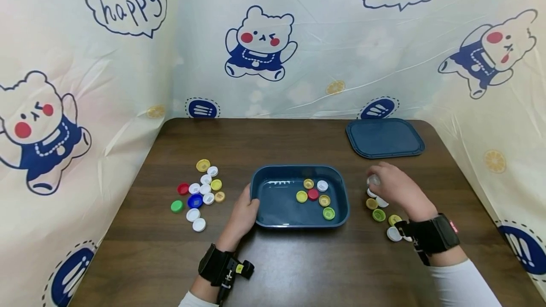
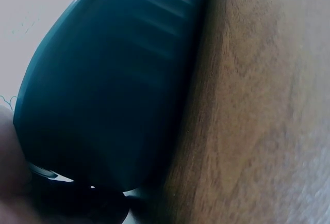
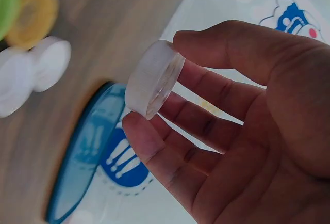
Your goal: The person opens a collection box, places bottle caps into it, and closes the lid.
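In the head view a dark blue tray (image 1: 273,219) stands at the middle of the table. My left hand (image 1: 244,212) grips its left rim, thumb over the edge. Several bottle caps lie inside, among them a red cap (image 1: 313,194), a white cap (image 1: 322,185) and a green cap (image 1: 329,213). To the right of the tray, my right hand (image 1: 394,186) pinches a whitish bottle cap (image 3: 152,77) between thumb and fingers, above a loose group of caps. That group includes a green cap (image 1: 378,215) and a white cap (image 1: 394,234).
Left of the tray lies a scattered group of caps, with a blue cap (image 1: 195,201), a red cap (image 1: 183,189) and a green cap (image 1: 177,206). A second blue tray or lid (image 1: 385,138) rests at the back right. Printed cloth (image 1: 311,37) surrounds the wooden table (image 1: 273,269).
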{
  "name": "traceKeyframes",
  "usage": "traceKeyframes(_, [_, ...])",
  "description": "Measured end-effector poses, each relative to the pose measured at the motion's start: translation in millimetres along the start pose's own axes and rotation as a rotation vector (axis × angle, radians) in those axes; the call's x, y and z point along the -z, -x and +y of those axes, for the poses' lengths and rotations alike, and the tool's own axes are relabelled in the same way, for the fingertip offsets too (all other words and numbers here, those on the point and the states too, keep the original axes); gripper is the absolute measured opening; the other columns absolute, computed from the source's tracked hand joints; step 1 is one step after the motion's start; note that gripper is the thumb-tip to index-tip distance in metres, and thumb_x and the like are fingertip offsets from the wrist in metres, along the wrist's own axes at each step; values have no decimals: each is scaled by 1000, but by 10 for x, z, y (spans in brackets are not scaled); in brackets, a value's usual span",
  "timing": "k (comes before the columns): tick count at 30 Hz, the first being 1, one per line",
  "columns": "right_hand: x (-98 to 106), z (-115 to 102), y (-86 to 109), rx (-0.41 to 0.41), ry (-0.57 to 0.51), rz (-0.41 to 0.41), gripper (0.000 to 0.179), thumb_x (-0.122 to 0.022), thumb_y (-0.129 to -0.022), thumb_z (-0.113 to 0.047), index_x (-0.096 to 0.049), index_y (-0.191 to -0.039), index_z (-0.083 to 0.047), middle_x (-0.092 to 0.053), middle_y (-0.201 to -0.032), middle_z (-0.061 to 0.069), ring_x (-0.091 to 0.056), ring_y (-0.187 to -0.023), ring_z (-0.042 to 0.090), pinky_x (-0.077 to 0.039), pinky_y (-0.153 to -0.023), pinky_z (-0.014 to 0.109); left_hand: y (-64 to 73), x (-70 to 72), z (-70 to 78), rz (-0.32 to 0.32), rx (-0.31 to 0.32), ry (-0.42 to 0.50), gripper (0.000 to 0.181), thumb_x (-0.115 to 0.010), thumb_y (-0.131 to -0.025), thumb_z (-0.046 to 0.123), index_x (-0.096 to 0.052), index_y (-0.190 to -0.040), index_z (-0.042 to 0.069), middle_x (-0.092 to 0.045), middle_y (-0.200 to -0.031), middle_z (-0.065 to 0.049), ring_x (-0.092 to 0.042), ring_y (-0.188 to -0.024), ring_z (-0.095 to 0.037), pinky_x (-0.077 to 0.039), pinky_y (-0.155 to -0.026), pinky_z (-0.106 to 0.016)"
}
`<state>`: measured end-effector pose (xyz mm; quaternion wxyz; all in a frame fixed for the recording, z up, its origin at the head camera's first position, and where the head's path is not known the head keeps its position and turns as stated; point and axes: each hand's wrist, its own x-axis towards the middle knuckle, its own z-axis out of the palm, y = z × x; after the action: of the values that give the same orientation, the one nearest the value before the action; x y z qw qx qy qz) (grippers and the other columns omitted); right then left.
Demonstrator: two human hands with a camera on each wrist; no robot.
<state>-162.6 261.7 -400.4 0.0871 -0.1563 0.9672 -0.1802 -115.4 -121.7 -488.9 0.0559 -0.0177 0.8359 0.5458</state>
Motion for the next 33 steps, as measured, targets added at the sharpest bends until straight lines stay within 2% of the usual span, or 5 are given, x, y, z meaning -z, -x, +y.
traceKeyframes(9, [-52, -381, -205, 78, -26, -10, 24, -66, -91, -9, -70, -113, 0, -64, -111, 17, -60, -98, 32, -53, -87, 53, -1, -22, 15, 1, 17, -6, 60, -39, -98, 4, -29, -157, 0, -40, -156, -22, -38, -143, -36, -33, -114, -59])
traceKeyframes(12, [-117, -509, -225, 100, -32, -46, 25, -66, -91, -9, -70, -114, 0, -64, -110, 14, -59, -96, 28, -54, -86, 49, -2, -23, 22, -6, 24, -5, 60, -38, -98, 5, -29, -157, 0, -40, -156, -22, -38, -142, -36, -33, -114, -59])
traceKeyframes(16, [-197, -705, -236, 109, -1, -110, 25, -66, -93, -12, -70, -116, -2, -62, -110, 12, -57, -96, 26, -56, -83, 44, -2, -16, 29, -7, 34, -12, 60, -38, -98, 6, -27, -158, 0, -38, -158, -22, -36, -144, -37, -32, -115, -59])
traceKeyframes(21, [-295, -928, -253, 139, 73, -145, 25, -70, -92, -14, -71, -115, -5, -63, -107, 10, -56, -92, 24, -57, -80, 40, -4, 0, 30, -8, 34, -10, 60, -37, -100, 6, -26, -158, 1, -36, -159, -21, -34, -145, -36, -30, -116, -58])
traceKeyframes(33, [-529, -1152, -260, 210, 88, -221, 23, -72, -92, -13, -72, -114, -7, -64, -108, 7, -55, -88, 19, -56, -80, 39, 3, -1, 19, -3, 30, -30, 60, -38, -99, 7, -28, -158, 1, -38, -158, -22, -36, -143, -36, -32, -115, -59])
